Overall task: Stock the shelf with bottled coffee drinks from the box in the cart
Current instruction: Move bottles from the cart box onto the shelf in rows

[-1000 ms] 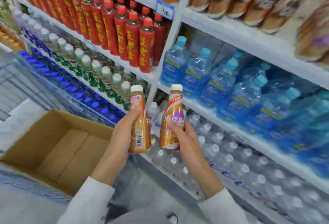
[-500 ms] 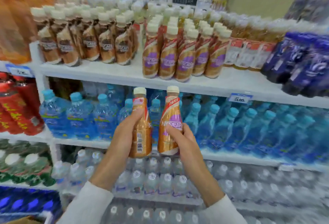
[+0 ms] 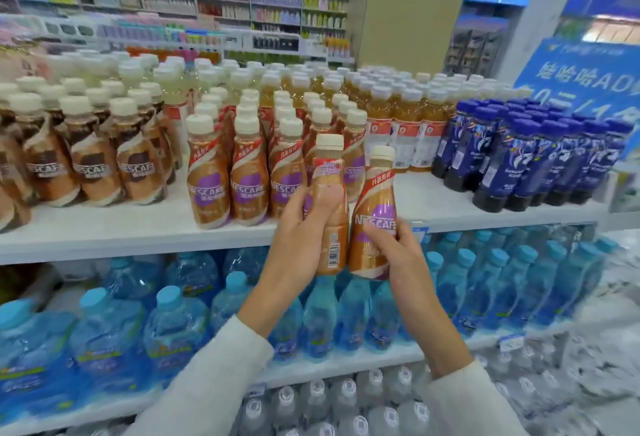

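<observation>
- Nearest to me, at 6 o'clock, clear water bottles with white caps fill the lowest shelf in view, partly behind my white sleeves.
- One level up, blue-capped water bottles run from 9 o'clock to 3 o'clock, directly behind my forearms.
- My left hand is closed round one Nescafé coffee bottle, thumb across the front, barcode side turned toward me; it stands upright.
- My right hand grips a second Nescafé bottle by its lower half, fingers wrapped over the logo; it leans slightly to 1 o'clock. The two bottles sit just beside each other, whether touching I cannot tell.
- Both are raised in front of the white shelf edge, at centre frame.
- On that shelf at 11 o'clock stands the matching purple-label Nescafé row; bare shelf lies in front of it.
- At 9 o'clock are brown-label Nescafé bottles.
- At 1 o'clock stand amber drinks with white caps, and at 2 o'clock dark blue bottles.
- Far off at 12 o'clock, blurred store aisles under a blue banner.
</observation>
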A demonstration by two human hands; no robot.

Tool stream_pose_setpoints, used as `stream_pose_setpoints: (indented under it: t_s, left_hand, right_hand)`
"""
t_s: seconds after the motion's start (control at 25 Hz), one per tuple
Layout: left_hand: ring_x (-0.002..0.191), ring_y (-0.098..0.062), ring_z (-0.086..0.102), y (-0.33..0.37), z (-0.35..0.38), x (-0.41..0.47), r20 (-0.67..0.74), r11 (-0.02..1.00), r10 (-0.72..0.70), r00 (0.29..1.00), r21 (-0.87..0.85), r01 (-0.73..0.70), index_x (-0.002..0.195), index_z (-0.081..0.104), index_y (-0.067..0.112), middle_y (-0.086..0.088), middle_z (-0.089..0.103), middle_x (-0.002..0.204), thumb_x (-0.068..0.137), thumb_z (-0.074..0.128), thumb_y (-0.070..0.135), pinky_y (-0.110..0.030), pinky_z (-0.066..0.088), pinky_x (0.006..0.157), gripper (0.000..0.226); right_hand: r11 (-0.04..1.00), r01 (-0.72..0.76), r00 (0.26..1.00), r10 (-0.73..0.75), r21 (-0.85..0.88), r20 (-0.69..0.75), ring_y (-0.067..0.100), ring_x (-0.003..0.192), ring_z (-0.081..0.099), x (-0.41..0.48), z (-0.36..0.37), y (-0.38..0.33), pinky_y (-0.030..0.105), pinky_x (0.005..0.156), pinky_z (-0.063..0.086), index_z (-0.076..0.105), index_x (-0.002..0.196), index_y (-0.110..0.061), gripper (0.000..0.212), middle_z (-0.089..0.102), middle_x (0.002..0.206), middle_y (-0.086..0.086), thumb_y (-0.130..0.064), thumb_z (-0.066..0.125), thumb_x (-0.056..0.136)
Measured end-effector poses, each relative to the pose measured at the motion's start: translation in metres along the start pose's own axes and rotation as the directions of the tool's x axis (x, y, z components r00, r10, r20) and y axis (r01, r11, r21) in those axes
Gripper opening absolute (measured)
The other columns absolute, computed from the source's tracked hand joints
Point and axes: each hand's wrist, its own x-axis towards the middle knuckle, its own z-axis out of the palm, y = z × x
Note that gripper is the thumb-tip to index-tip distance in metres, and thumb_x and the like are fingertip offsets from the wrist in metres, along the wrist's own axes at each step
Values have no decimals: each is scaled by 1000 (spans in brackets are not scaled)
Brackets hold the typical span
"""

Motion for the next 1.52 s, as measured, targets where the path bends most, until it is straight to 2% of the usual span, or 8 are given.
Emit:
stream_pose_setpoints:
  t_s: [0.16,0.32,0.52,0.76,0.96,1.16,1.32,1.52]
  left_hand:
    - [110,-2,68,-10,37,35,73,988,100,992,111,-108,120,59,44,17,72,117,86,61,69,-34,54,97,42]
    - [123,-10,58,-28,58,63,22,965,152,988,210,-153,133,50,29,5,62,129,91,57,60,-42,46,111,53]
    - [123,-5,58,-44,68,77,-65,966,153,986,219,-135,139,44,31,8,60,132,97,55,56,-39,49,110,50]
    - [129,-5,54,-52,75,80,-153,953,205,967,258,-161,147,39,30,8,54,141,98,58,56,-35,46,112,58]
    - [133,-2,43,-69,69,63,-260,903,301,918,386,-187,147,33,28,11,37,139,86,78,46,-15,44,102,77]
    - [123,-1,56,-71,57,54,-231,867,313,921,465,-178,143,44,32,10,57,135,84,81,34,-16,51,99,70]
    - [123,-1,57,-69,51,53,-228,851,303,925,501,-155,148,43,31,12,59,137,83,83,25,-18,50,101,77]
    - [109,-8,58,-67,63,59,-326,789,356,876,607,-95,136,52,26,12,46,120,74,91,36,-24,56,90,74]
  right_hand:
    - [991,110,992,-114,-70,-61,1,78,72,42,-28,-11,14,57,52,55,118,-25,35,75,93,-12,-30,74,89]
    - [980,150,988,-152,-133,-3,8,95,72,83,-45,-11,19,69,55,48,122,-28,37,69,113,-3,-26,72,94]
    - [968,150,985,-130,-200,110,-4,99,66,116,-58,-1,16,76,55,41,120,-37,39,61,121,-6,-21,68,96]
    - [951,210,958,-153,-229,244,-10,101,63,124,-66,5,10,81,52,32,135,-28,51,58,123,-9,-18,66,98]
    - [930,212,959,-138,-300,249,-19,106,56,116,-76,7,5,83,49,21,148,-30,82,48,129,-23,-23,78,89]
    - [898,241,969,-203,-368,141,-12,108,58,113,-79,9,14,89,53,39,139,-30,70,58,124,-20,-32,82,84]
    - [888,243,969,-206,-391,136,-12,106,59,115,-78,10,12,86,53,48,128,-34,55,62,118,-21,-29,82,85]
    - [894,217,974,-169,-392,152,-8,110,61,117,-78,8,14,88,53,52,135,-32,54,65,122,-19,-26,79,88]
